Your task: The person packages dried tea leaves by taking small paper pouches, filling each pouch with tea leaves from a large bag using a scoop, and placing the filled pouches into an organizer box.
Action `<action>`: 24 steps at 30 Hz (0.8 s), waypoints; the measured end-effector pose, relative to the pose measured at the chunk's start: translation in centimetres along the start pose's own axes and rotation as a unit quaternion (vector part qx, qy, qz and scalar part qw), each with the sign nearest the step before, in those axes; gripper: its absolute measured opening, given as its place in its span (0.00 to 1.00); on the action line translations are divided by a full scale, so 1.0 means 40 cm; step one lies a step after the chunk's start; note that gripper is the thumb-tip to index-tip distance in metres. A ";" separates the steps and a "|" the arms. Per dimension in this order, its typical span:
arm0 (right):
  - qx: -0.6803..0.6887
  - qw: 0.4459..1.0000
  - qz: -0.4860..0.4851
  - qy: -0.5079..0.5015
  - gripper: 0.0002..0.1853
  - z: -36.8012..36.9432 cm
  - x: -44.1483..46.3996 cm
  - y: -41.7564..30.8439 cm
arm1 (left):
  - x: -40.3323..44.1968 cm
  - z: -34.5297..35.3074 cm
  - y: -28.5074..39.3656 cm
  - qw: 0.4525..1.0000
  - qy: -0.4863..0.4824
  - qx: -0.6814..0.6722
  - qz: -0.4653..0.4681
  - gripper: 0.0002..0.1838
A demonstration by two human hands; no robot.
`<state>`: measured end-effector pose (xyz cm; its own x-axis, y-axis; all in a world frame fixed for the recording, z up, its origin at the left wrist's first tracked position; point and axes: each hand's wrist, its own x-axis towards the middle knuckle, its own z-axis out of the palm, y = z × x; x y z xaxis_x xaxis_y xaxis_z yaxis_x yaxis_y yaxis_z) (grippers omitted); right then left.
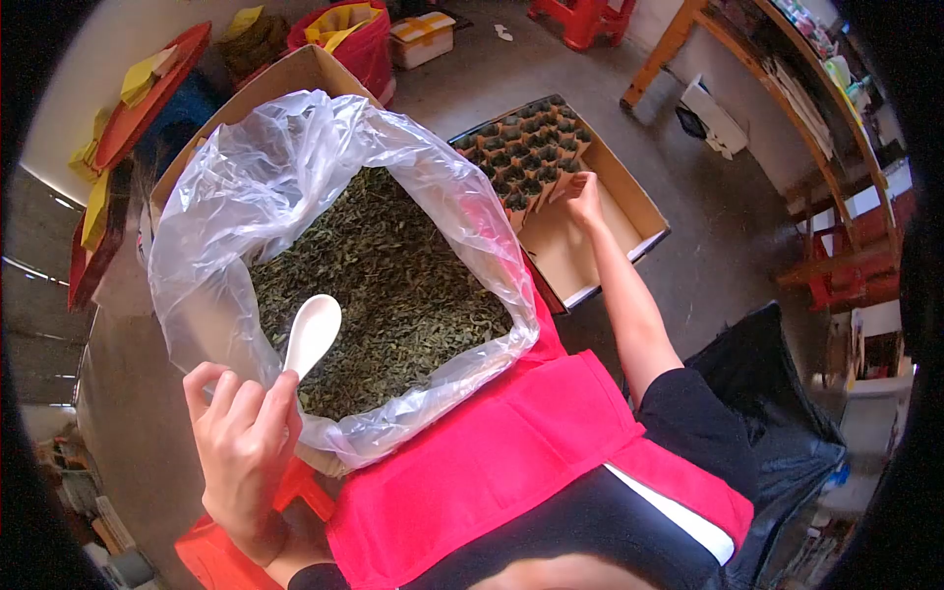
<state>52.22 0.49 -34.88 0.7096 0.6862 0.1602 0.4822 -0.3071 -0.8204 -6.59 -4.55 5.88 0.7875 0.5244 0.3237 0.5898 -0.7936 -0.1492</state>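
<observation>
My left hand (241, 433) is closed around the handle of a white spoon (317, 329). The spoon's bowl looks bare and is over a heap of dried dark green leaves (388, 261). These leaves fill a clear plastic bag (211, 231) lining a cardboard box (310, 71). To the right, my right hand (585, 202) reaches into a shallow box (624, 197). Its fingers are pinched at the near edge of rows of small brown paper pouches (521, 147), seemingly on one of them. The pouches stand upright with dark openings, and the fingertips are partly hidden.
A red plastic stool (216, 551) is below my left forearm. Black plastic sheeting (777, 393) lies at the right. Behind are a red bag (369, 54), a white foam box (423, 39) and another red stool (583, 22). A wooden table (757, 54) stands at upper right.
</observation>
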 end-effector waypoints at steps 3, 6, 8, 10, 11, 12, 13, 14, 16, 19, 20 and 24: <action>-0.016 0.998 0.032 0.058 0.28 -0.034 -0.024 -0.047 | -0.008 0.003 0.000 1.000 -0.019 -0.012 -0.016 0.13; 0.042 0.988 -0.018 0.145 0.19 -0.082 -0.098 -0.309 | -0.012 0.014 -0.008 0.998 -0.052 -0.015 -0.019 0.10; 0.144 0.973 -0.102 0.149 0.15 -0.083 -0.096 -0.469 | -0.014 0.022 -0.019 0.996 -0.083 -0.028 -0.013 0.08; 0.231 0.946 -0.179 0.137 0.11 -0.083 -0.093 -0.627 | -0.013 0.037 -0.026 0.994 -0.104 -0.030 -0.001 0.04; 0.267 0.931 -0.216 0.123 0.08 -0.081 -0.091 -0.709 | -0.008 0.047 -0.029 0.993 -0.113 -0.040 0.008 0.04; 0.277 0.925 -0.241 0.100 0.06 -0.084 -0.106 -0.798 | 0.000 0.057 -0.029 0.991 -0.123 -0.050 0.017 0.04; 0.286 0.918 -0.265 0.077 0.05 -0.080 -0.120 -0.875 | 0.007 0.072 -0.030 0.989 -0.133 -0.062 0.028 0.04; 0.306 0.900 -0.308 0.022 0.05 -0.065 -0.120 -0.927 | 0.013 0.101 -0.033 0.987 -0.130 -0.072 0.054 0.04; 0.307 0.867 -0.384 -0.077 0.06 -0.030 -0.110 -1.022 | 0.031 0.174 -0.028 0.989 -0.115 -0.071 0.057 0.03; 0.260 0.825 -0.451 -0.221 0.08 0.037 -0.069 -1.143 | 0.059 0.212 -0.018 0.988 -0.123 -0.048 0.074 0.04; 0.211 0.819 -0.472 -0.248 0.08 0.059 -0.052 -1.177 | 0.063 0.215 -0.018 0.987 -0.132 -0.036 0.084 0.06; 0.047 0.743 -0.573 -0.341 0.14 0.118 -0.018 -1.277 | 0.060 0.185 -0.026 0.984 -0.150 -0.007 0.092 0.05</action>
<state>24.66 18.81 4.32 -0.5817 0.6463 0.4938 0.5085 0.7628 -0.3994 -3.98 -0.19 -0.08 0.8994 0.4372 0.0023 0.4314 -0.8866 -0.1666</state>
